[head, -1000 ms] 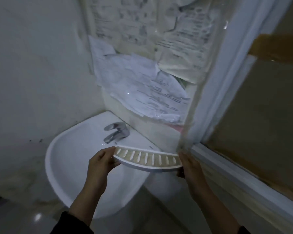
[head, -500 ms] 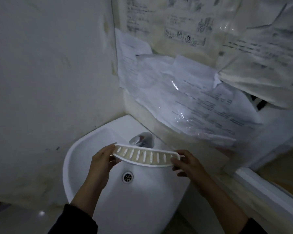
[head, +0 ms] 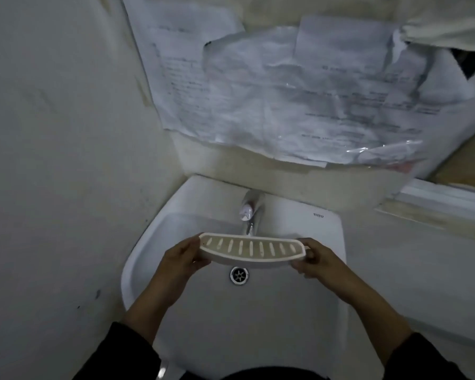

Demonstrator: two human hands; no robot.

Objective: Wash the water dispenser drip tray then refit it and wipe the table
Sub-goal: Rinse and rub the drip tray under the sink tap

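Observation:
The drip tray (head: 251,249) is a white curved plastic piece with a row of slots along its top. I hold it level over the bowl of a white sink (head: 327,242), just in front of the tap. My left hand (head: 180,260) grips its left end and my right hand (head: 317,260) grips its right end. The chrome tap (head: 248,212) stands behind the tray, its spout partly hidden by it. The drain (head: 239,275) shows just below the tray. No water is seen running.
The sink sits in a corner, with a white wall (head: 66,160) close on the left. Crumpled papers under plastic film (head: 299,100) hang on the wall above the tap. A ledge and a window frame (head: 444,198) run along the right.
The tray has moved from the sink's right side to the middle over the bowl. The view has swung left and down, so the sink now lies straight below me.

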